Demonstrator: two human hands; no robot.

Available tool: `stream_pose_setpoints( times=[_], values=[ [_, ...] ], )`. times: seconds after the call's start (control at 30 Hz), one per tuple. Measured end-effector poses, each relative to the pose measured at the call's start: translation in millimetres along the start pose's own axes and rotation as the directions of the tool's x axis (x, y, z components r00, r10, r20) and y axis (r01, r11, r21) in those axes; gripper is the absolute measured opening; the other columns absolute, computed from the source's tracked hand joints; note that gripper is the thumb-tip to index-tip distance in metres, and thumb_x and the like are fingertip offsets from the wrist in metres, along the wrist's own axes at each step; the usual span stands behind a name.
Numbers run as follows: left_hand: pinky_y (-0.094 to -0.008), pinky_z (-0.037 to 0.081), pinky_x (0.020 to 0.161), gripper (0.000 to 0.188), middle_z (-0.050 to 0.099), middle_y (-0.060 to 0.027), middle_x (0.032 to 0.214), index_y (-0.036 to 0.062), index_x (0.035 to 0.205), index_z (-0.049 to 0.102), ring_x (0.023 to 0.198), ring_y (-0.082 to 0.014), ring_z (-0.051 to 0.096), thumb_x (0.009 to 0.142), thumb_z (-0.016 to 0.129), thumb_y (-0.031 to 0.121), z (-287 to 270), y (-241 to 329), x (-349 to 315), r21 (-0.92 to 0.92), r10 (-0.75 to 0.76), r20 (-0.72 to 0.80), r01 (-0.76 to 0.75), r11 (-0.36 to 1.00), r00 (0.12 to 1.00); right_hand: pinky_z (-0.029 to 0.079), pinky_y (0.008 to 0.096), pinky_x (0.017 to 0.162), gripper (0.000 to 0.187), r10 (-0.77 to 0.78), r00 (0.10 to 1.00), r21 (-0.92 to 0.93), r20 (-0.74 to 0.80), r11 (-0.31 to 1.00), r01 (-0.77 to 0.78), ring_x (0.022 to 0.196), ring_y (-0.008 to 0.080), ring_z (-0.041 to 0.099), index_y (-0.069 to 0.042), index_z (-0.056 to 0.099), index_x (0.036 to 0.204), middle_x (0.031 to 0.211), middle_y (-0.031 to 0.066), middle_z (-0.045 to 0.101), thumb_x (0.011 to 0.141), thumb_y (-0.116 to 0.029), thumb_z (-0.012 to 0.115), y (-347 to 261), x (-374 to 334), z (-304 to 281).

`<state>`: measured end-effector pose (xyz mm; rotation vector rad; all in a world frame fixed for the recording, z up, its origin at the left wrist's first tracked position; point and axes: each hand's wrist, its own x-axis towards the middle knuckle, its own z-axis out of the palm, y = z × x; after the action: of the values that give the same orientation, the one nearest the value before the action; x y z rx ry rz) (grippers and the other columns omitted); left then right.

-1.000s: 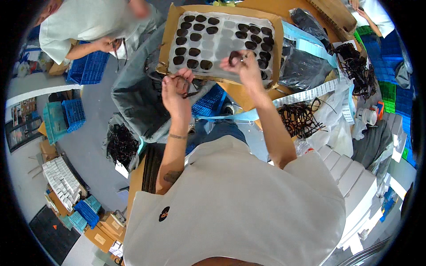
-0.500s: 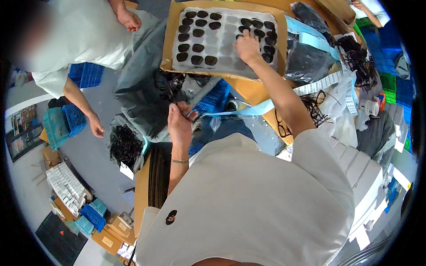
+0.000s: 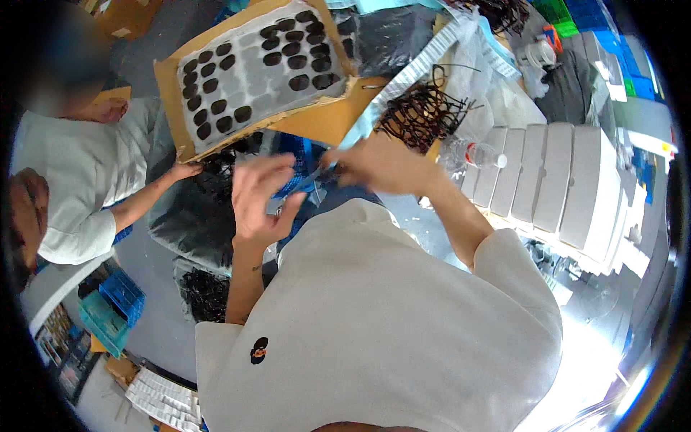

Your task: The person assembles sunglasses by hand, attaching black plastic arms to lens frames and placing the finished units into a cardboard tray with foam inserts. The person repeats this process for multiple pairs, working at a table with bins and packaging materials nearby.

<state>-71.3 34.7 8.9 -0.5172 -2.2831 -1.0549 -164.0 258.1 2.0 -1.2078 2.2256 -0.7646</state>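
Cardboard box holding rows of dark lenses on a pale liner, beyond a person's left hand, fingers spread wide, and blurred right hand, whose grip I cannot tell, near heaped dark spectacle frames, with a blue basket between the hands.

Dark lenses, stacked pale boxes and what look like eyewear frames mark this a workshop.
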Motion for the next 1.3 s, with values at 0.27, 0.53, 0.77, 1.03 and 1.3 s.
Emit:
stream_pose_setpoints(
  times=[0.27, 0.53, 0.77, 1.03, 1.3],
  values=[
    [-0.0323, 0.049, 0.08, 0.024, 0.066, -0.0112, 0.102, 0.0014, 0.116, 0.053, 0.088, -0.0185, 0.062, 0.094, 0.056, 0.008, 53.8, -9.6, -99.1, -0.146, -0.718, 0.183, 0.741, 0.656, 0.672, 0.049, 0.0502, 0.075, 0.056, 0.533, 0.379, 0.013, -0.757, 0.592, -0.806, 0.084, 0.0439, 0.064, -0.002, 0.054, 0.115, 0.095, 0.0262, 0.066, 0.091, -0.053, 0.052, 189.0, -87.7, -43.5],
    [-0.0336, 0.05, 0.08, 0.02, 0.065, -0.0118, 0.1, 0.0011, 0.112, 0.056, 0.089, -0.0217, 0.063, 0.093, 0.055, 0.006, 46.9, -44.9, -193.5, -0.019, -0.826, 0.046, 0.828, 0.561, 0.561, 0.045, 0.0465, 0.089, 0.063, 0.772, 0.369, 0.092, -0.517, 0.479, -0.873, 0.103, 0.0443, 0.059, 0.0, 0.067, 0.108, 0.106, 0.0266, 0.064, 0.095, -0.056, 0.041, 260.0, -77.1, -5.7],
    [-0.0316, 0.05, 0.074, 0.014, 0.067, -0.0115, 0.089, 0.0019, 0.1, 0.065, 0.082, -0.0209, 0.064, 0.09, 0.056, 0.006, 7.2, -163.8, -293.9, -0.015, -0.924, -0.242, 0.951, 0.308, 0.295, 0.048, 0.0345, 0.081, 0.025, 0.226, 0.299, 0.025, -0.927, 0.833, -0.553, 0.091, 0.0262, 0.061, 0.002, 0.063, 0.105, 0.098, 0.0134, 0.065, 0.095, -0.02, 0.058, 148.2, -55.9, 21.7],
    [-0.032, 0.049, 0.081, 0.021, 0.068, -0.0189, 0.103, 0.0013, 0.11, 0.063, 0.09, -0.0309, 0.066, 0.092, 0.056, 0.009, 85.9, -339.9, -330.2, 0.18, -0.881, 0.064, 0.862, 0.473, 0.469, 0.047, 0.0289, 0.078, 0.01, 0.431, 0.38, 0.359, -0.818, 0.9, -0.247, 0.085, 0.0192, 0.058, 0.006, 0.059, 0.099, 0.094, 0.0118, 0.062, 0.091, 0.002, 0.054, 68.6, -34.5, 108.4],
    [-0.0327, 0.048, 0.077, 0.02, 0.067, -0.0188, 0.099, 0.0002, 0.109, 0.062, 0.085, -0.0307, 0.065, 0.093, 0.055, 0.01, 157.4, -439.5, -316.2, 0.668, -0.903, 0.184, 0.624, 0.405, 0.388, 0.046, 0.0256, 0.061, 0.01, 0.586, 0.416, 0.507, -0.695, 0.81, -0.295, 0.067, 0.0167, 0.059, 0.005, 0.059, 0.093, 0.078, 0.0135, 0.062, 0.086, 0.008, 0.052, 45.8, -38.6, 149.9]
  ],
)
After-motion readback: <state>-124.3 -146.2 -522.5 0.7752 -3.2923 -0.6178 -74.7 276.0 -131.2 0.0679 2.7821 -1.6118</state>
